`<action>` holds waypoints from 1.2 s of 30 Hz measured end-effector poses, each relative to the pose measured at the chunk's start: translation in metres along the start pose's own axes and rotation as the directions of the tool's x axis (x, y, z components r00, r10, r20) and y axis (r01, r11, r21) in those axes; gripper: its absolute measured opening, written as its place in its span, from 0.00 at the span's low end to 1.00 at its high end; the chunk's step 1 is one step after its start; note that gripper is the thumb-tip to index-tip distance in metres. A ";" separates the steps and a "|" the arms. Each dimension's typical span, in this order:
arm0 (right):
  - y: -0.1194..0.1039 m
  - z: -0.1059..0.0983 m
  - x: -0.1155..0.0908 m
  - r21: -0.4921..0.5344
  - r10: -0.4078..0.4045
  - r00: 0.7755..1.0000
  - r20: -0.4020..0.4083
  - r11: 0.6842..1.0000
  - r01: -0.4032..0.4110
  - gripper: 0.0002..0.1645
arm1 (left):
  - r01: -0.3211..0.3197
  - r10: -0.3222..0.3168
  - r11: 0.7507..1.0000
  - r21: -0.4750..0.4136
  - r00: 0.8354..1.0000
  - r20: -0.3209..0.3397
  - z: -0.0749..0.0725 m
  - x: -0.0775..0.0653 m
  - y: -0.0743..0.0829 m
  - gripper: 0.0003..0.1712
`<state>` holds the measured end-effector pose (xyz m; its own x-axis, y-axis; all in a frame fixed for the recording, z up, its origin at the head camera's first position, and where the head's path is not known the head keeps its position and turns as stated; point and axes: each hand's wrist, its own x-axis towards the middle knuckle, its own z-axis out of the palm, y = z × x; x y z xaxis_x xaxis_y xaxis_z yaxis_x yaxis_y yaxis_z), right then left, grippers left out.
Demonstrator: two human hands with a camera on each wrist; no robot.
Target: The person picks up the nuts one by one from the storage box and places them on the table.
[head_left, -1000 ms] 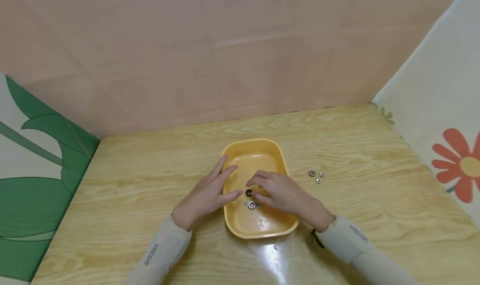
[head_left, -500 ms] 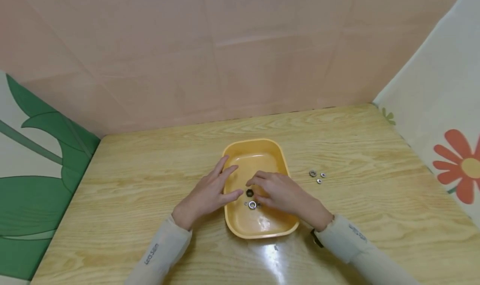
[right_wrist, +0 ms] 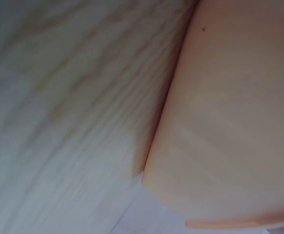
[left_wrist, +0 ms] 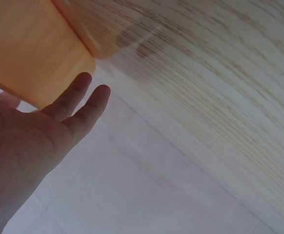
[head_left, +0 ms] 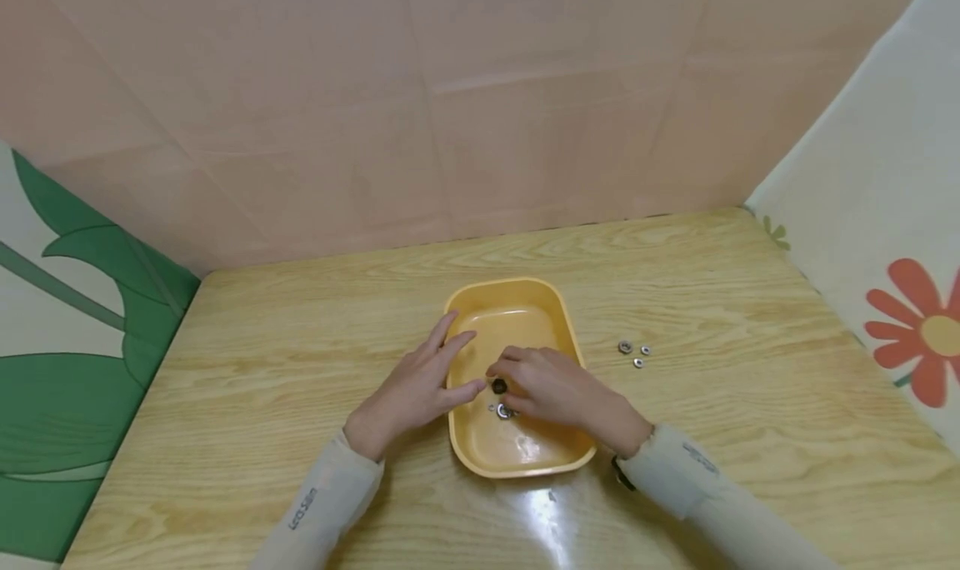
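A yellow plastic tray point(head_left: 517, 462) stands on the wooden table. Inside it lie a dark hex nut point(head_left: 499, 386), a larger silver nut point(head_left: 504, 412) and a tiny nut point(head_left: 491, 407) beside it. My right hand point(head_left: 551, 387) reaches into the tray, thumb and fingertips curled round the dark nut; part of the silver nut's right side is hidden by the thumb. My left hand point(head_left: 412, 388) spreads its fingers over the tray's left rim, holding nothing. In the left wrist view the fingers point(left_wrist: 91, 109) lie by the tray wall point(left_wrist: 44, 53). The right wrist view shows no hand.
To the right of the tray, a silver nut point(head_left: 626, 347) and two smaller nuts lie on the table point(head_left: 720, 320). A pink wall covering point(head_left: 420, 137) rises behind the table, with flower-printed panels at both sides.
My right hand has shifted slightly left and its thumb and fingers have come in around the dark nut. The left hand and the tray stay where they were.
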<state>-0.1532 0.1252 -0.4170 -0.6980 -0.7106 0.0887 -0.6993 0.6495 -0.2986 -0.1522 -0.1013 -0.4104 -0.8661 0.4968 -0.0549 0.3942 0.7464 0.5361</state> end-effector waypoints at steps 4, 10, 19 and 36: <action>0.000 0.001 0.004 0.007 0.014 1.000 0.013 1.000 -0.014 0.18 | -0.006 0.006 1.000 0.003 1.000 -0.002 0.000 0.000 0.000 0.42; 0.002 0.000 0.006 0.011 0.019 0.999 0.026 1.000 -0.019 0.14 | -0.010 0.010 1.000 0.015 1.000 -0.010 0.001 0.001 0.000 0.42; 0.003 0.001 0.007 0.007 -0.013 0.999 0.032 1.000 0.012 0.10 | -0.013 0.013 1.000 0.018 1.000 -0.017 0.001 0.001 -0.001 0.42; 0.002 0.001 0.007 0.015 -0.018 0.999 -0.029 1.000 0.018 0.05 | 0.004 -0.004 1.000 0.013 1.000 -0.003 0.000 0.000 0.000 0.42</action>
<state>-0.1592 0.1217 -0.4176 -0.6896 -0.7140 0.1212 -0.7095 0.6325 -0.3107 -0.1525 -0.1011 -0.4110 -0.8687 0.4923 -0.0549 0.3942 0.7541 0.5253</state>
